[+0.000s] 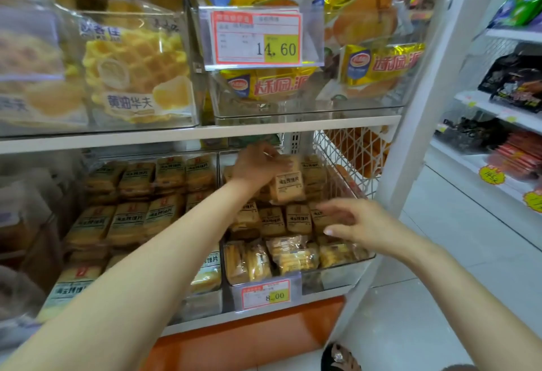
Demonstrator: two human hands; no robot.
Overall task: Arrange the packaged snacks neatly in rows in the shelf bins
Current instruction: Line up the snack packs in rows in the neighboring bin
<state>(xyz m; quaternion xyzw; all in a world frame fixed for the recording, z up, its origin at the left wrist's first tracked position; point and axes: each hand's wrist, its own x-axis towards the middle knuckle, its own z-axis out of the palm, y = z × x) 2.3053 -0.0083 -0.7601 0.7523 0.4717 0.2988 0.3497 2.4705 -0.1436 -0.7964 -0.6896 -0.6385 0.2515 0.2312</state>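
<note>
Two clear shelf bins sit side by side on the lower shelf. The right bin (337,268) holds rows of small tan snack packets, with clear-wrapped yellow packets along its front. My left hand (258,165) reaches deep into this bin and grips one tan snack packet (287,187), lifted a little above the rows. My right hand (360,222) hovers over the bin's front right, fingers spread, holding nothing. The left bin (205,306) holds rows of yellow-labelled packets (129,221), partly hidden by my left forearm.
The shelf board (205,133) above carries bins of waffle packs (135,74) and yellow pie packs (272,83) with a 14.60 price tag. A white wire divider (346,148) bounds the right bin. An 8.00 tag (267,294) hangs at the front. Another shelf unit (498,112) stands right.
</note>
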